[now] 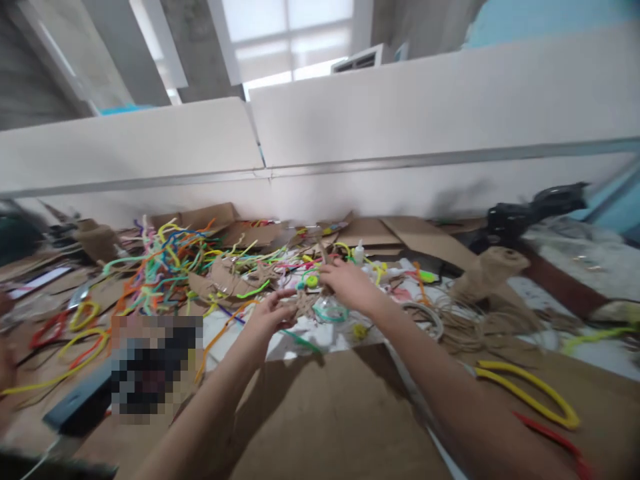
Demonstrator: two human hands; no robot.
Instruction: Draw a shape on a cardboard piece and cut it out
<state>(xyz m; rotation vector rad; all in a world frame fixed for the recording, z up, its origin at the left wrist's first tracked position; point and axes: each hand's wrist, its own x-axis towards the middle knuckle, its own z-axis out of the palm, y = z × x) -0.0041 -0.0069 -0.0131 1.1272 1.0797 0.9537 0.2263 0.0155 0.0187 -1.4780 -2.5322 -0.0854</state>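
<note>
My left hand (273, 319) reaches over the middle of the table, fingers apart and slightly curled. Just beyond its fingertips is a brown star-like piece (303, 304); whether they touch, I cannot tell. The fingers of my right hand (347, 283) are bent down around a thin brown strip (323, 253), which sticks up past them. Close by lie a small yellow-green roll (312, 281) and a clear and teal round item (330, 311). Below my left hand runs a green pipe cleaner (301, 341). The fingertips are small and partly blurred.
Many coloured pipe cleaners (167, 267) are heaped at left. Yellow-handled scissors (530, 390) and a red handle (555, 440) lie at right, near twine (470, 327) and a burlap roll (493, 270). A white bottle (359, 253) stands behind. Cardboard (325, 413) covers the front.
</note>
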